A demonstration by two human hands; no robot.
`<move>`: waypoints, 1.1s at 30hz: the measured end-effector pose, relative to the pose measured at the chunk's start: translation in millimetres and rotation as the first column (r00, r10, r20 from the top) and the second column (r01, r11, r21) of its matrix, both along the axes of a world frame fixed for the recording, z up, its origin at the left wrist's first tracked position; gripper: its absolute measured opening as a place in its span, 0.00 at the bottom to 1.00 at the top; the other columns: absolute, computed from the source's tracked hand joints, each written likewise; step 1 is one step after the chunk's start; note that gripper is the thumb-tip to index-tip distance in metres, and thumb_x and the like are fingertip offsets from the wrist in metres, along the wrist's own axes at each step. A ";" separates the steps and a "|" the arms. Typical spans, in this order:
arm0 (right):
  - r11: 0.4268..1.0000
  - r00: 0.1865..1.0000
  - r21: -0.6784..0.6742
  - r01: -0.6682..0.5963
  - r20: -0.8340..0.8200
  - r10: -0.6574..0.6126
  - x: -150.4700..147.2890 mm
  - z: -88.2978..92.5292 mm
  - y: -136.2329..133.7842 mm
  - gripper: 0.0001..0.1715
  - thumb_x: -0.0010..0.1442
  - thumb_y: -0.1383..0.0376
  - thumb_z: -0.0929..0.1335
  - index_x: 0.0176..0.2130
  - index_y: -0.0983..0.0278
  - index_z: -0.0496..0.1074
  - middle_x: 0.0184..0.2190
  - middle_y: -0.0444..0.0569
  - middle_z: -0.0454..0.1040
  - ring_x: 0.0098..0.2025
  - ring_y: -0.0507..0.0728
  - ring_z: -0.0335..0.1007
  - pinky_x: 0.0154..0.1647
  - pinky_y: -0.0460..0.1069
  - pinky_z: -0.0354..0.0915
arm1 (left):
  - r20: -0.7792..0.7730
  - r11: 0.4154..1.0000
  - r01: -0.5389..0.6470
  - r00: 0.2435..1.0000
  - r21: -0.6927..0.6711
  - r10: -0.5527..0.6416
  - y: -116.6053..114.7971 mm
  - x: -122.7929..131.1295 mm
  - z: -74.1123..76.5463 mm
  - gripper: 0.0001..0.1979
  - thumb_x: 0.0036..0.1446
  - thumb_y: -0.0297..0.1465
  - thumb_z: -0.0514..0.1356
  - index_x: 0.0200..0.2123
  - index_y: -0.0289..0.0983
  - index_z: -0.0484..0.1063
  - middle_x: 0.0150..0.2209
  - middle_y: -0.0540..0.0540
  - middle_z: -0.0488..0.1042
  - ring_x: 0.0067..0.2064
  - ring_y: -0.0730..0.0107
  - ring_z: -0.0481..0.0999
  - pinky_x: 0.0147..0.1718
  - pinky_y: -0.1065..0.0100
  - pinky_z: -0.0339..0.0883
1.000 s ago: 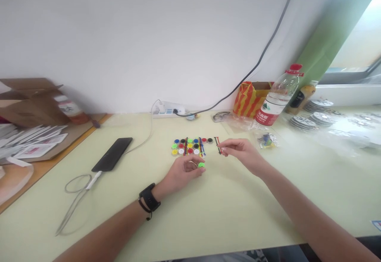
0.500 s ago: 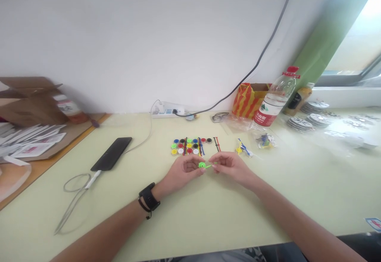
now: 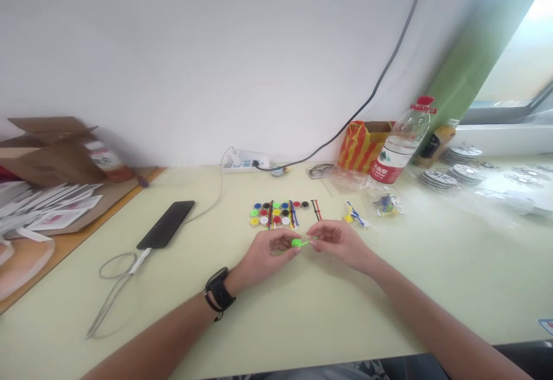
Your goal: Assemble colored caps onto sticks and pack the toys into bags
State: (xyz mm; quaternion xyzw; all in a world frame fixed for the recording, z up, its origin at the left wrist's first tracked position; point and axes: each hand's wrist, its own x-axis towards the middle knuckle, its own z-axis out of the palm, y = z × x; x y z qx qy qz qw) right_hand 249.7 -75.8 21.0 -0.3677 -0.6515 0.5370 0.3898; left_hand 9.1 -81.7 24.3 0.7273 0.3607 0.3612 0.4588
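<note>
Your left hand (image 3: 268, 255) pinches the green disc (image 3: 296, 243); your right hand (image 3: 343, 244) pinches the green stick (image 3: 305, 243), its length running left toward the disc

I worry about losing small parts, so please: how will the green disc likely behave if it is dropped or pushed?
The green disc is probably light, being small and pinched in the left hand's fingertips. Its round outline suggests it might roll on edge.
</note>
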 end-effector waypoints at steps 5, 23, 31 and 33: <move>0.999 0.999 -0.036 -0.026 0.024 0.027 -1.3 0.8 -1.1 0.13 0.62 0.55 0.74 0.38 0.63 0.77 0.30 0.46 0.76 0.30 0.54 0.73 0.34 0.50 0.70 | -0.010 0.999 -0.038 0.999 0.028 0.038 2.0 -0.3 -1.8 0.14 0.63 0.37 0.67 0.48 0.37 0.79 0.46 0.43 0.81 0.47 0.62 0.80 0.49 0.61 0.77; 0.998 0.988 0.005 -0.060 -0.143 0.060 -1.1 5.9 -4.6 0.09 0.60 0.61 0.76 0.38 0.64 0.81 0.30 0.48 0.78 0.34 0.55 0.75 0.39 0.51 0.71 | 0.023 0.999 -0.044 0.999 0.021 0.044 2.5 -2.0 -5.6 0.17 0.59 0.37 0.70 0.49 0.36 0.80 0.45 0.42 0.81 0.42 0.64 0.80 0.47 0.62 0.78; 0.998 0.998 0.060 -0.025 -0.054 0.028 -2.6 9.6 -7.5 0.07 0.60 0.62 0.76 0.37 0.64 0.81 0.31 0.48 0.77 0.34 0.56 0.75 0.38 0.51 0.71 | 0.042 0.998 -0.024 0.999 0.053 0.022 -2.2 0.4 -0.3 0.14 0.60 0.35 0.70 0.48 0.36 0.80 0.44 0.43 0.82 0.44 0.63 0.82 0.48 0.62 0.78; 0.998 0.999 0.057 -0.029 -0.042 0.032 -2.0 9.2 -7.2 0.08 0.60 0.62 0.75 0.39 0.64 0.80 0.32 0.48 0.78 0.34 0.56 0.75 0.38 0.52 0.71 | 0.047 0.996 -0.040 0.998 0.077 0.036 -2.5 0.7 0.9 0.13 0.60 0.35 0.70 0.46 0.36 0.81 0.43 0.43 0.82 0.43 0.63 0.82 0.47 0.62 0.78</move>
